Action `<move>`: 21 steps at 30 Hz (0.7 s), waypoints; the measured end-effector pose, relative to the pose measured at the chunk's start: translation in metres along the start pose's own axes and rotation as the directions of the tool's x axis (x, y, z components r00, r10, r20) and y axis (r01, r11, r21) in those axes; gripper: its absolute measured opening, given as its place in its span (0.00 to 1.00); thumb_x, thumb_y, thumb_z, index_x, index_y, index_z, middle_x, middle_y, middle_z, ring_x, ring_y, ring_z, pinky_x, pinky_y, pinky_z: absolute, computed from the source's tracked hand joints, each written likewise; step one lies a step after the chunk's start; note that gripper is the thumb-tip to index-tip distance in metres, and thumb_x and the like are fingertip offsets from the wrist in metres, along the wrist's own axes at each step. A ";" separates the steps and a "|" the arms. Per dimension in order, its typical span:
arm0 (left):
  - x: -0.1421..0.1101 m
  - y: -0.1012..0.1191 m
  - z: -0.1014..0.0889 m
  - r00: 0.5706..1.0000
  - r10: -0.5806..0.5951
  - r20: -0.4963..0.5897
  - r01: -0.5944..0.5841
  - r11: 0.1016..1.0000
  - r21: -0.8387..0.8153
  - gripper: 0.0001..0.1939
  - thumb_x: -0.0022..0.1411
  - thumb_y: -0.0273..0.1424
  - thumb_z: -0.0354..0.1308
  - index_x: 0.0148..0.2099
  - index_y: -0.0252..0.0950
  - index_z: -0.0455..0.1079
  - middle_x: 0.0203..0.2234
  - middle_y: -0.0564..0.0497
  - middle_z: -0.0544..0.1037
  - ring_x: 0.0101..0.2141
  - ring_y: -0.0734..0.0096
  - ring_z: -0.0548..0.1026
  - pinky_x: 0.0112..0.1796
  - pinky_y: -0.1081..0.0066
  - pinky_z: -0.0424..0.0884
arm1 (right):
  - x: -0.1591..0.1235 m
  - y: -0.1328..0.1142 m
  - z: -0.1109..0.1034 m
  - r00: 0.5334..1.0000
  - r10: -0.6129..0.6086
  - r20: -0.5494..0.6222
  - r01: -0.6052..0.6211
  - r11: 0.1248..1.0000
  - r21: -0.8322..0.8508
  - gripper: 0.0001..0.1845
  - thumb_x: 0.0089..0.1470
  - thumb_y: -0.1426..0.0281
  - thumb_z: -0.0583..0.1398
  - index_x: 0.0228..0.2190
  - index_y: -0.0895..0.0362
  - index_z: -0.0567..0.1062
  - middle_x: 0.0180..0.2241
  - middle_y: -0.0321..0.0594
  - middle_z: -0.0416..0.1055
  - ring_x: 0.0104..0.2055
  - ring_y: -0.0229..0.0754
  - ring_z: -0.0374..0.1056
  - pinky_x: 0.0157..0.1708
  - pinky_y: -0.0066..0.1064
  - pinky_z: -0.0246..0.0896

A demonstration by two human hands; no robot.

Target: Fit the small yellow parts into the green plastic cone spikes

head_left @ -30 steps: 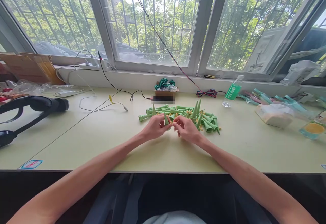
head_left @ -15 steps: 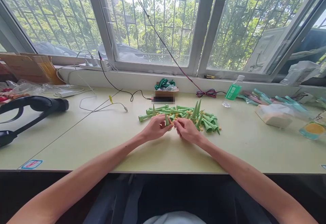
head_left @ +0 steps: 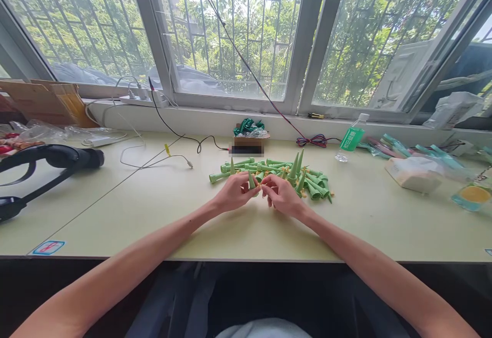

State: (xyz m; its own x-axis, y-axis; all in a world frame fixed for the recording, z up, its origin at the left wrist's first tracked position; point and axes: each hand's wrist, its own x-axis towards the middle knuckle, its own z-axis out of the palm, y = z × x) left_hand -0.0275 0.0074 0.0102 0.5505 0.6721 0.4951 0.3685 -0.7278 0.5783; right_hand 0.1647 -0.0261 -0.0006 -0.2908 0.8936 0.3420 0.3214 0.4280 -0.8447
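Note:
My left hand (head_left: pixel 236 193) is closed around a green plastic cone (head_left: pixel 251 180), whose pointed tip sticks up between thumb and fingers. Close beside it, my right hand (head_left: pixel 283 195) has thumb and forefinger pinched together near the left fingertips. A tiny yellowish bit shows between the two hands, but whether the right fingers grip it is too small to tell. Behind and around the hands spreads a pile of green cones (head_left: pixel 315 193), most lying down and a few standing upright, with small yellow pieces scattered among them.
At the back stands a small cardboard box (head_left: pixel 251 141) of green and clear wrapping. To the right are a water bottle (head_left: pixel 349 139) and a tissue pack (head_left: pixel 411 173). A black headset (head_left: pixel 57 159) lies left; cables (head_left: pixel 154 161) cross the table.
My right fingers have shifted very slightly at the pinch. The left hand, its cone and the pile look the same.

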 end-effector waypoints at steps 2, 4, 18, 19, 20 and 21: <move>0.000 0.000 0.000 1.000 0.009 0.006 -0.009 1.000 -0.006 0.11 0.63 0.37 0.58 0.35 0.34 0.74 0.31 0.49 0.76 0.21 0.79 0.68 0.24 0.75 0.69 | 0.000 0.001 0.001 1.000 0.001 -0.001 -0.001 1.000 0.002 0.11 0.61 0.61 0.54 0.35 0.56 0.67 0.25 0.33 0.70 0.17 0.32 0.64 0.18 0.24 0.60; 0.000 0.001 0.000 1.000 0.017 0.009 -0.017 1.000 -0.002 0.11 0.63 0.37 0.58 0.35 0.34 0.74 0.31 0.49 0.76 0.21 0.79 0.68 0.24 0.75 0.68 | 0.000 0.001 0.001 1.000 0.006 0.000 -0.006 1.000 -0.002 0.11 0.61 0.61 0.54 0.34 0.56 0.67 0.24 0.32 0.69 0.17 0.32 0.64 0.18 0.24 0.60; 0.000 0.001 0.000 0.999 0.043 0.011 -0.044 0.999 0.031 0.10 0.63 0.36 0.58 0.36 0.34 0.74 0.29 0.49 0.75 0.22 0.78 0.68 0.25 0.75 0.69 | 0.000 -0.002 -0.001 0.999 0.040 -0.010 -0.041 0.997 -0.064 0.18 0.61 0.53 0.53 0.32 0.55 0.67 0.23 0.33 0.70 0.16 0.33 0.64 0.19 0.25 0.59; 0.000 0.000 0.000 0.999 0.041 0.007 -0.042 0.999 0.033 0.10 0.63 0.36 0.58 0.36 0.34 0.74 0.29 0.49 0.75 0.22 0.77 0.68 0.25 0.75 0.69 | 0.000 -0.002 -0.001 0.999 0.036 -0.010 -0.037 0.998 -0.051 0.17 0.61 0.53 0.54 0.33 0.55 0.67 0.24 0.33 0.70 0.16 0.33 0.64 0.18 0.25 0.59; 0.000 0.000 0.000 0.999 0.039 0.005 -0.039 0.999 0.035 0.10 0.63 0.36 0.58 0.36 0.34 0.74 0.29 0.49 0.75 0.22 0.77 0.68 0.25 0.75 0.69 | 0.000 -0.002 -0.001 0.999 0.032 -0.009 -0.033 0.999 -0.042 0.16 0.61 0.54 0.54 0.34 0.55 0.66 0.24 0.33 0.70 0.16 0.33 0.64 0.19 0.25 0.60; 0.000 0.000 0.000 0.999 0.035 0.002 -0.035 0.999 0.036 0.10 0.63 0.36 0.58 0.36 0.34 0.74 0.28 0.49 0.75 0.23 0.77 0.68 0.25 0.75 0.69 | 0.000 -0.002 -0.001 1.000 0.029 -0.006 -0.029 0.999 -0.036 0.15 0.60 0.55 0.55 0.34 0.55 0.66 0.25 0.33 0.70 0.17 0.33 0.64 0.19 0.25 0.60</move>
State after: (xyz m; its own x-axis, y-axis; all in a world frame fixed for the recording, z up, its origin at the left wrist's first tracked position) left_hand -0.0275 0.0075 0.0097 0.5646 0.6459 0.5139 0.3755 -0.7554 0.5369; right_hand 0.1649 -0.0269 0.0019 -0.2759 0.9065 0.3196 0.3623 0.4061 -0.8389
